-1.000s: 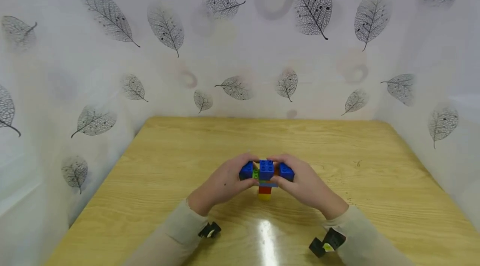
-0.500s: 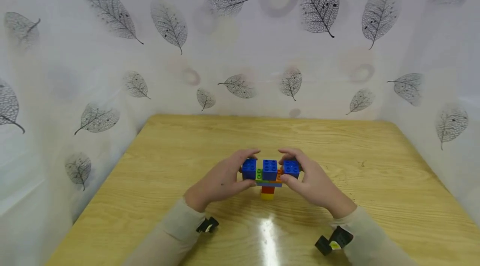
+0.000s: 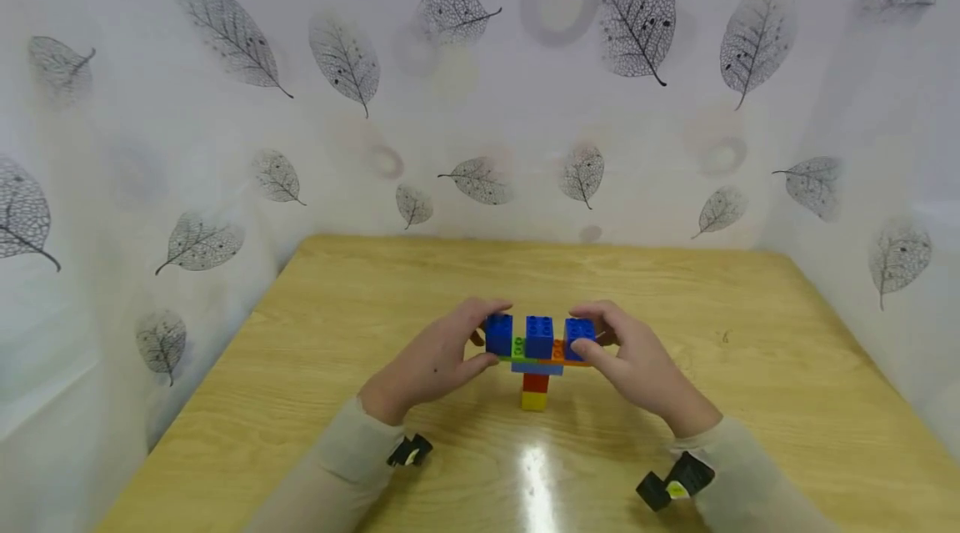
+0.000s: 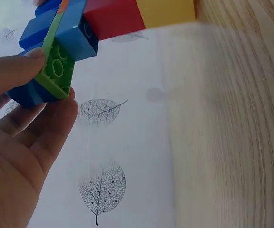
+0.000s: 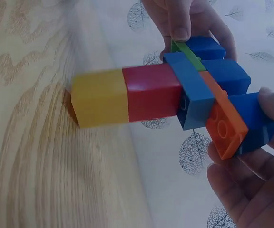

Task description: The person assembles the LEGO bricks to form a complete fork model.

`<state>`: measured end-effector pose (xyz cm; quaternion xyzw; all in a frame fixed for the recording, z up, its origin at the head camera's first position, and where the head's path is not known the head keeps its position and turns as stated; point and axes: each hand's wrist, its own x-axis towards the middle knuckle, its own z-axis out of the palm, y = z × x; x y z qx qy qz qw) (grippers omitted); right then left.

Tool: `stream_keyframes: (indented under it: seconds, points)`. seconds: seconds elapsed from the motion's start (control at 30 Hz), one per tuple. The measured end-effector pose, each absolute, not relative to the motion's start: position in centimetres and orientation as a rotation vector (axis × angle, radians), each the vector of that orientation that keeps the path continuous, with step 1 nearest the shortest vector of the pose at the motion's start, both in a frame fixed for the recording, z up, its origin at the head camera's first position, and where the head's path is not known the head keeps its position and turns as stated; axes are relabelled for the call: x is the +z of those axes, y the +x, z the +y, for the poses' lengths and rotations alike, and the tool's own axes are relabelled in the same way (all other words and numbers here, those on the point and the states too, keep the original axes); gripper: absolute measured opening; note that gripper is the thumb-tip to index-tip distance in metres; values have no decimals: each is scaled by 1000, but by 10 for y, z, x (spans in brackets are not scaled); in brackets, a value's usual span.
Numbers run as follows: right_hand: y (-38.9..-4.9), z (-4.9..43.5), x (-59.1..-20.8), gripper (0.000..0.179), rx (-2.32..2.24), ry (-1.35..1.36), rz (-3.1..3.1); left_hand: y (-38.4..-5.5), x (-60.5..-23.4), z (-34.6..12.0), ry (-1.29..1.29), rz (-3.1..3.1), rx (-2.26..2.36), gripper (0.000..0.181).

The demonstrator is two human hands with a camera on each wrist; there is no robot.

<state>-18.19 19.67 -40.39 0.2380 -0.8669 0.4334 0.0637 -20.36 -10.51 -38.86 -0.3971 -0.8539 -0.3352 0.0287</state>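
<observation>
A toy building-brick tower stands on the table: a yellow brick (image 3: pixel 534 401) at the bottom, then a red brick (image 3: pixel 535 383) and a light blue brick (image 5: pixel 194 90). Above, a green plate (image 4: pixel 60 69) juts left and an orange plate (image 5: pixel 228 128) juts right. Three dark blue bricks sit on top: left (image 3: pixel 498 335), middle (image 3: pixel 538 338) and right (image 3: pixel 579 328). My left hand (image 3: pixel 435 362) pinches the left brick and green plate between thumb and fingers. My right hand (image 3: pixel 648 370) pinches the right brick, its thumb on the near side. Some fingers are hidden behind the bricks.
The wooden table (image 3: pixel 375 274) meets a pale leaf-print covering (image 3: pixel 480 99) at the back and both sides. A strip of light reflects off the tabletop in front of the tower. Each wrist wears a small black device (image 3: pixel 411 450).
Both hands have drawn outward, away from the middle blue brick, showing more of the outer blue bricks and the plates. The tower keeps its shape. The head view has shifted slightly.
</observation>
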Motion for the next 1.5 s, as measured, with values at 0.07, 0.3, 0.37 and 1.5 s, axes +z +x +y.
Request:
stream_keyframes:
  seconds: [0.07,0.3,0.37,1.5]
  points:
    - [-183,196,-405,33,1342,689,-2616,-204,-389,-105,-1188,-2649,-1076,68]
    - [-186,195,-412,31,1443,598,-2646,-205,-394,-104,-1108,-2697,-1181,64]
    - [-187,195,-415,33,1470,544,-2671,-206,-396,-103,-1103,-2708,-1197,63]
    - [-209,203,-461,62,1430,448,-3014,-229,-443,-96,-626,-3115,-1495,56]
